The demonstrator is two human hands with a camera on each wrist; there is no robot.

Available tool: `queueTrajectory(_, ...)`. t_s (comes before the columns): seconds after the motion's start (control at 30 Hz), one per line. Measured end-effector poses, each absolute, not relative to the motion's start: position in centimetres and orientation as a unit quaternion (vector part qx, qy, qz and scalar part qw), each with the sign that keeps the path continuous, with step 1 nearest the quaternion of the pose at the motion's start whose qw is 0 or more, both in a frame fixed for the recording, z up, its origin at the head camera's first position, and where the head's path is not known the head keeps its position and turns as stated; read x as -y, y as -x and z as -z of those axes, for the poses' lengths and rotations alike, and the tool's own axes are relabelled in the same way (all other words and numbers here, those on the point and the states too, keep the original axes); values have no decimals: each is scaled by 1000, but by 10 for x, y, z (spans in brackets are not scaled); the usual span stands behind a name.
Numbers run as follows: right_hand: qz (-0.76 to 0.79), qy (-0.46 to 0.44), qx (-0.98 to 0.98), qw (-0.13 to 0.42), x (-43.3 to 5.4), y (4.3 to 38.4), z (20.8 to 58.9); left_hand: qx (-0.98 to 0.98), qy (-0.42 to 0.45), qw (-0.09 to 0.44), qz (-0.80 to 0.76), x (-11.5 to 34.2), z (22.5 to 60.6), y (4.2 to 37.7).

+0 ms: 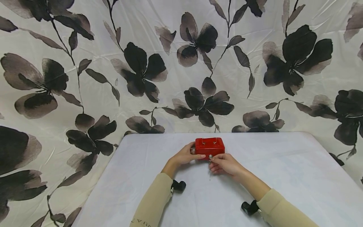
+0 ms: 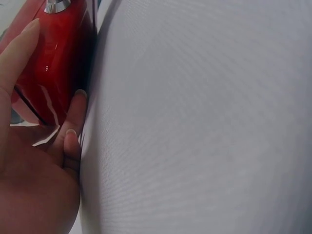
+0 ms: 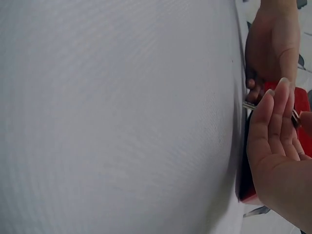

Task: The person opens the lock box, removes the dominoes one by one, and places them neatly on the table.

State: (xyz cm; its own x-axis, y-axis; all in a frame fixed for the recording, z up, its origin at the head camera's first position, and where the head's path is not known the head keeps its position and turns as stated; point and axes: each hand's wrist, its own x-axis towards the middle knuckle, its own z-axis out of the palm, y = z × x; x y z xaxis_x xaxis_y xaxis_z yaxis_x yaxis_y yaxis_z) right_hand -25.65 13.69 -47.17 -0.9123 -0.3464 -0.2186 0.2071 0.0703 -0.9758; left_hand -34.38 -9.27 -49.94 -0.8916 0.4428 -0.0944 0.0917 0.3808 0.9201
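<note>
A small red cash box [image 1: 202,152] with a wire handle [image 1: 209,139] on its lid stands on the white-covered table. My left hand [image 1: 182,156] holds its left end, thumb along the front face; in the left wrist view other fingers [image 2: 75,114] touch the end low down. A silver lock [image 2: 57,6] sticks out from the front. My right hand [image 1: 228,165] is at this lock, pinching a key [image 3: 295,118] between thumb and finger. Another key [image 3: 248,105] hangs below. Fingers partly hide the keys, so how deep the pinched one sits I cannot tell.
The box sits near the far edge of the table [image 1: 158,135]. Behind it hangs a white cloth [image 1: 170,82] with dark flowers. Black wrist cameras [image 1: 179,186] are strapped at both beige sleeves [image 1: 154,198], close over the tabletop.
</note>
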Motion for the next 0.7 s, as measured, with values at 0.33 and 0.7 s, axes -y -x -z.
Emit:
queueTrajectory(0.33, 708, 30, -667, 230, -137, 256, 474, -822, -158, 161, -524, 92, 500, 344)
queueTrajectory(0.7, 718, 22, -662, 215, -131, 254, 475, -813, -163, 165, -534, 93, 497, 342)
